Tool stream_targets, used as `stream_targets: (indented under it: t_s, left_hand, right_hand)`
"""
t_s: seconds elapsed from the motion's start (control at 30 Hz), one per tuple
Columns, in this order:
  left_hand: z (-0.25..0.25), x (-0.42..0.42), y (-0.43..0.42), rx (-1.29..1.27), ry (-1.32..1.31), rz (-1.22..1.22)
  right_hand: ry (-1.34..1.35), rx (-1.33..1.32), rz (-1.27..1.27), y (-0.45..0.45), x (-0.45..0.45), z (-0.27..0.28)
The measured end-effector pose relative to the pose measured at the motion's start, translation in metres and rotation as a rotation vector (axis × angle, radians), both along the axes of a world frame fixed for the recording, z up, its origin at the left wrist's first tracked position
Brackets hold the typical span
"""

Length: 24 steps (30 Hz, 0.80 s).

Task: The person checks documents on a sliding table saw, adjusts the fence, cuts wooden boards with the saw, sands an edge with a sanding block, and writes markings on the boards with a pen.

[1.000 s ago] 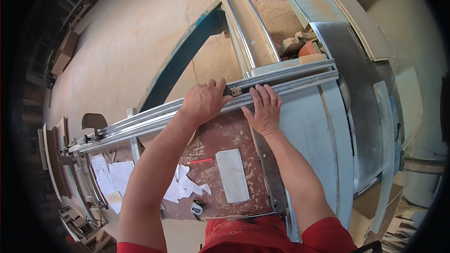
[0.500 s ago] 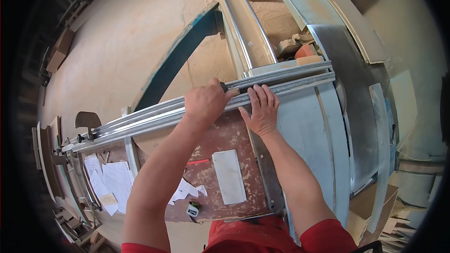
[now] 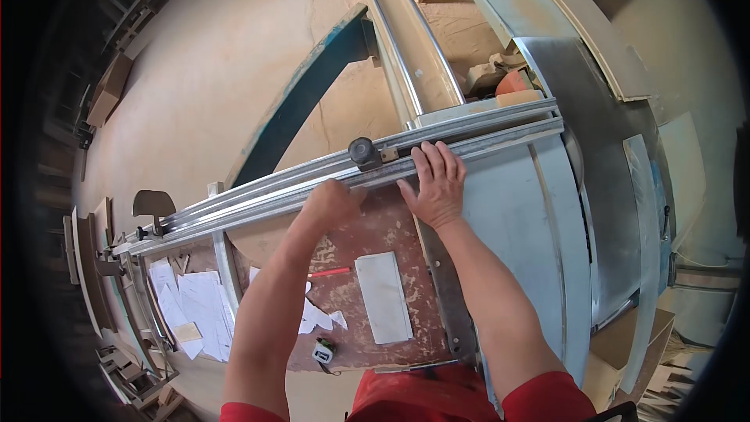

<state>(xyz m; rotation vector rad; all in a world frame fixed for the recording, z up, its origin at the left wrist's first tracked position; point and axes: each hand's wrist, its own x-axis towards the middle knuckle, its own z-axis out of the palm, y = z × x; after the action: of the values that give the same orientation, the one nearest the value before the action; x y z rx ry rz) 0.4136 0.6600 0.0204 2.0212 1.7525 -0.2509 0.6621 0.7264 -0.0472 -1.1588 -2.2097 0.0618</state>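
A long metal fence rail (image 3: 266, 200) runs from the left to the upper right across the machine. A round black knob (image 3: 364, 154) stands on it beside a small brass-coloured block (image 3: 389, 155). My left hand (image 3: 332, 205) is at the rail's near edge, below the knob, with its fingers curled in; what they hold, if anything, is hidden. Flat on the rail, right of the block, rests my right hand (image 3: 436, 184), fingers stretched and slightly spread.
The reddish worn board (image 3: 344, 324) bears a folded white sheet (image 3: 383, 297), a red pencil (image 3: 329, 272), a tape measure (image 3: 323, 352) and papers (image 3: 205, 305). A pale blue machine table (image 3: 512, 227) lies to the right. A curved blue arm (image 3: 305, 94) extends beyond the rail.
My left hand has let go of the black knob and moved down toward me, uncovering the knob. My right hand has stayed on the rail.
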Motion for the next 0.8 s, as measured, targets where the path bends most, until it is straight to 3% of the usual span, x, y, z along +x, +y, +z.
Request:
stream_targets:
  t_s: [0.1, 0.2, 0.4, 0.8]
  left_hand:
    - [0.029, 0.04, -0.021, 0.381, -0.291, 0.678]
    - [0.027, 0.037, -0.01, 0.679, -0.065, 0.489]
    - [0.002, 0.037, 0.019, 0.702, -0.025, 0.267]
    - [0.011, 0.039, 0.028, 0.423, 0.23, 0.179]
  right_hand:
    - [-0.001, 0.002, -0.004, 0.001, 0.001, -0.002]
    - [-0.004, 0.008, 0.003, 0.001, 0.001, -0.001]
    - [-0.011, 0.078, 0.019, 0.001, 0.0, -0.001]
    - [-0.034, 0.092, 0.024, 0.0, -0.001, -0.001]
